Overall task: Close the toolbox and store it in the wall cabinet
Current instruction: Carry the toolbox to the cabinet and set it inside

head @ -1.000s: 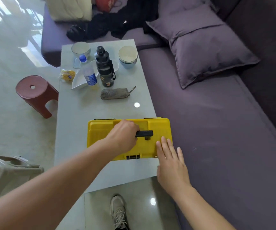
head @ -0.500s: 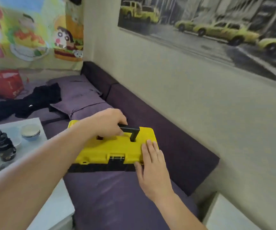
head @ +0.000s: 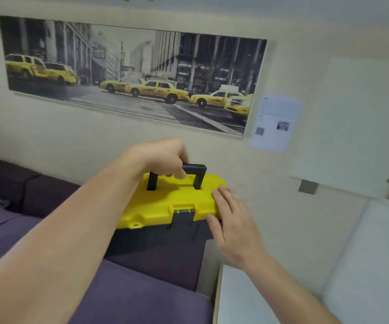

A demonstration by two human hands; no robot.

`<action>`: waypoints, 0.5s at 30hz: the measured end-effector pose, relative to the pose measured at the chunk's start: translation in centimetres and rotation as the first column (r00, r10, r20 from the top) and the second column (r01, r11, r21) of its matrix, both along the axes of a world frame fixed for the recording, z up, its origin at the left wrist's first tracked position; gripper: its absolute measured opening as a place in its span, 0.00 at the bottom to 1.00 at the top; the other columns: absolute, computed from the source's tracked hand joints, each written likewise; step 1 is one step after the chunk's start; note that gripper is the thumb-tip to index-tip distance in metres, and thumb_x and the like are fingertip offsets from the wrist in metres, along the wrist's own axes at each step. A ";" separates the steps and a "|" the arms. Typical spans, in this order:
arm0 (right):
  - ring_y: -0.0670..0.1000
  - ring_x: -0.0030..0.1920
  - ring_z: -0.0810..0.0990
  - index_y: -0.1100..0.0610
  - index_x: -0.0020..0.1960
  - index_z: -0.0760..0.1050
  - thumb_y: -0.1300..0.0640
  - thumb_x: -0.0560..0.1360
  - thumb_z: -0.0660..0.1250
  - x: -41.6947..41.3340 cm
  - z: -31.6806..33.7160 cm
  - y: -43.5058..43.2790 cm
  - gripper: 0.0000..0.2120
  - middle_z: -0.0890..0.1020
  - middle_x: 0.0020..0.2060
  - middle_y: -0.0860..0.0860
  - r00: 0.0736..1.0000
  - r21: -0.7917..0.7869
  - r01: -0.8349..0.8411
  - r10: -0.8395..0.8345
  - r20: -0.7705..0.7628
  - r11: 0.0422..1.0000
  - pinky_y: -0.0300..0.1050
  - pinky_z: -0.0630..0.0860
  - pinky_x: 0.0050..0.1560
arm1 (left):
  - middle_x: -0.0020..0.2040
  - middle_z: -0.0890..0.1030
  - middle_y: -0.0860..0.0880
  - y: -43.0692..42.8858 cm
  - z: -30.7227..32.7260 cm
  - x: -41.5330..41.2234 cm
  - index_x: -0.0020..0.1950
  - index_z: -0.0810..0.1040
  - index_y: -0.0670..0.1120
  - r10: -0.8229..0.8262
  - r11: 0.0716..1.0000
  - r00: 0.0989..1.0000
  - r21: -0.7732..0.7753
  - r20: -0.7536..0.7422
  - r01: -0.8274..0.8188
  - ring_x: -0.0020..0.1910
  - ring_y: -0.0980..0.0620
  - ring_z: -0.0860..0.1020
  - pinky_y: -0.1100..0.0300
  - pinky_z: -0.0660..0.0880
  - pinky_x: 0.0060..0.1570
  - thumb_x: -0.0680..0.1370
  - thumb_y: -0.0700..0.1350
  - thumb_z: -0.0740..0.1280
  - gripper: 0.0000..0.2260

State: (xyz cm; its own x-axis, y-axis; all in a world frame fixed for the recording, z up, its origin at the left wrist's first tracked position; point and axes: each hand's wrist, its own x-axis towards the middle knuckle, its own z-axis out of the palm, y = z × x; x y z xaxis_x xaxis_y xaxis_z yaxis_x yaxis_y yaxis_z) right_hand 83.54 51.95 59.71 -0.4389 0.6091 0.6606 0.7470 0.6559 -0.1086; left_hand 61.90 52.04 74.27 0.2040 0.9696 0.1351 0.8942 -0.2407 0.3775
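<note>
The toolbox point(head: 165, 204) has a yellow lid, a black body and a black front latch, and its lid is down. It hangs in the air over the purple sofa, carried by its black handle. My left hand point(head: 163, 160) is closed around that handle. My right hand point(head: 231, 218) lies flat against the toolbox's right end, fingers spread along the lid and side. A white wall cabinet point(head: 352, 127) with a plain door hangs on the wall at the upper right, apart from the toolbox.
A purple sofa point(head: 142, 295) fills the lower left. A white surface point(head: 247, 300) stands beside the sofa's right end. A long picture of yellow taxis point(head: 130, 78) and a paper notice point(head: 274, 122) hang on the wall.
The toolbox has been lifted off the coffee table and carried right, over the sofa, toward the wall. My view has swung from the table up to the wall and cabinet.
</note>
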 end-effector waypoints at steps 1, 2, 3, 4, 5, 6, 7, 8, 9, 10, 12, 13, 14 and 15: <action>0.58 0.71 0.64 0.60 0.71 0.65 0.45 0.78 0.54 1.2 0.2 0.2 0.27 0.68 0.71 0.58 1.000 0.004 0.025 -0.025 0.008 1.000 0.56 0.61 0.71 | 0.39 0.83 0.43 0.5 0.4 1.3 0.44 0.81 0.44 -0.027 1.000 1.000 -0.008 -0.009 0.027 0.36 0.46 0.79 0.53 0.77 0.37 0.71 0.44 0.71 0.04; 0.58 0.71 0.64 0.60 0.71 0.65 0.45 0.78 0.54 2.5 0.3 0.4 0.28 0.68 0.71 0.59 0.999 0.006 0.048 -0.048 0.020 0.999 0.56 0.62 0.70 | 0.39 0.83 0.43 1.0 0.6 2.6 0.44 0.81 0.43 -0.053 0.998 0.998 -0.027 -0.018 0.052 0.36 0.47 0.79 0.52 0.78 0.37 0.71 0.43 0.71 0.05; 0.58 0.71 0.64 0.60 0.72 0.65 0.45 0.78 0.53 3.7 0.2 0.6 0.28 0.68 0.71 0.58 0.997 0.004 0.071 -0.071 0.037 0.998 0.56 0.62 0.70 | 0.38 0.82 0.43 1.5 0.7 3.8 0.44 0.81 0.41 -0.075 0.996 0.997 -0.053 -0.022 0.074 0.35 0.47 0.79 0.52 0.79 0.38 0.71 0.43 0.71 0.06; 0.58 0.71 0.64 0.59 0.72 0.64 0.44 0.78 0.53 5.0 0.0 0.8 0.28 0.68 0.71 0.58 0.995 -0.006 0.089 -0.088 0.055 0.996 0.56 0.62 0.70 | 0.39 0.83 0.42 1.9 0.6 5.1 0.45 0.81 0.40 -0.092 0.993 0.996 -0.081 -0.021 0.090 0.35 0.47 0.79 0.52 0.80 0.40 0.71 0.42 0.71 0.06; 0.58 0.71 0.65 0.59 0.72 0.64 0.44 0.78 0.52 6.2 -0.4 0.9 0.28 0.67 0.71 0.58 0.993 -0.018 0.100 -0.099 0.065 0.995 0.57 0.62 0.70 | 0.40 0.83 0.41 2.4 0.3 6.3 0.46 0.81 0.39 -0.105 0.989 0.994 -0.107 -0.020 0.102 0.35 0.48 0.80 0.51 0.80 0.42 0.71 0.42 0.71 0.07; 0.57 0.71 0.65 0.59 0.72 0.64 0.44 0.78 0.52 7.5 -0.7 1.0 0.28 0.67 0.72 0.57 0.992 -0.030 0.107 -0.105 0.063 0.994 0.56 0.63 0.70 | 0.42 0.84 0.40 3.0 -0.2 7.5 0.46 0.81 0.39 -0.114 0.985 0.993 -0.130 -0.016 0.111 0.35 0.48 0.80 0.51 0.80 0.44 0.71 0.42 0.71 0.08; 0.56 0.71 0.64 0.58 0.73 0.64 0.44 0.79 0.53 8.8 -1.1 1.2 0.27 0.67 0.72 0.56 0.992 -0.044 0.116 -0.113 0.054 0.992 0.56 0.62 0.70 | 0.43 0.84 0.39 3.6 -0.6 8.7 0.47 0.81 0.38 -0.121 0.982 0.993 -0.150 -0.010 0.118 0.35 0.48 0.80 0.50 0.80 0.44 0.70 0.42 0.72 0.09; 0.55 0.72 0.63 0.57 0.73 0.63 0.44 0.79 0.53 10.2 -1.6 1.3 0.27 0.66 0.72 0.55 0.991 -0.065 0.126 -0.124 0.041 0.990 0.55 0.61 0.71 | 0.44 0.84 0.38 4.2 -1.1 10.1 0.47 0.81 0.38 -0.126 0.977 0.992 -0.171 -0.001 0.124 0.36 0.47 0.81 0.50 0.80 0.45 0.70 0.42 0.72 0.09; 0.53 0.73 0.61 0.55 0.74 0.61 0.44 0.79 0.53 11.6 -2.1 1.5 0.27 0.65 0.73 0.53 0.991 -0.092 0.134 -0.132 0.026 0.987 0.54 0.60 0.71 | 0.44 0.84 0.38 4.8 -1.6 11.7 0.47 0.81 0.38 -0.129 0.973 0.992 -0.190 0.007 0.128 0.36 0.46 0.81 0.49 0.80 0.46 0.70 0.42 0.72 0.10; 0.51 0.73 0.59 0.53 0.74 0.60 0.43 0.79 0.52 13.1 -2.7 1.7 0.27 0.63 0.74 0.51 0.990 -0.118 0.138 -0.138 0.005 0.983 0.53 0.60 0.72 | 0.44 0.85 0.37 5.4 -2.0 13.4 0.46 0.81 0.37 -0.133 0.970 0.991 -0.205 0.011 0.132 0.36 0.46 0.81 0.47 0.80 0.47 0.69 0.42 0.72 0.10; 0.48 0.74 0.56 0.51 0.75 0.59 0.43 0.79 0.51 16.2 -3.7 2.1 0.26 0.62 0.74 0.49 0.988 -0.164 0.140 -0.150 -0.047 0.976 0.53 0.59 0.72 | 0.42 0.85 0.37 6.5 -2.7 17.1 0.45 0.82 0.37 -0.142 0.966 0.990 -0.216 0.021 0.143 0.34 0.45 0.80 0.46 0.81 0.45 0.68 0.42 0.72 0.10; 0.47 0.74 0.55 0.51 0.75 0.59 0.43 0.79 0.51 17.9 -4.1 2.3 0.26 0.61 0.75 0.48 0.984 -0.186 0.142 -0.159 -0.080 0.972 0.53 0.59 0.72 | 0.40 0.84 0.37 7.0 -2.9 19.2 0.44 0.82 0.36 -0.144 0.965 0.989 -0.219 0.034 0.147 0.33 0.45 0.79 0.47 0.81 0.42 0.67 0.41 0.72 0.10; 0.45 0.74 0.54 0.51 0.75 0.59 0.42 0.79 0.50 19.5 -4.5 2.5 0.27 0.60 0.75 0.47 0.977 -0.206 0.149 -0.176 -0.117 0.967 0.52 0.58 0.72 | 0.37 0.83 0.37 7.4 -3.2 21.3 0.44 0.82 0.35 -0.139 0.963 0.989 -0.224 0.058 0.149 0.31 0.44 0.77 0.48 0.81 0.38 0.66 0.40 0.72 0.11; 0.44 0.74 0.52 0.50 0.75 0.59 0.40 0.79 0.48 21.3 -4.7 2.8 0.27 0.60 0.75 0.46 0.967 -0.224 0.162 -0.200 -0.156 0.961 0.51 0.56 0.73 | 0.34 0.80 0.38 8.0 -3.4 23.6 0.44 0.81 0.34 -0.133 0.961 0.987 -0.231 0.090 0.150 0.30 0.44 0.76 0.51 0.80 0.33 0.66 0.39 0.71 0.11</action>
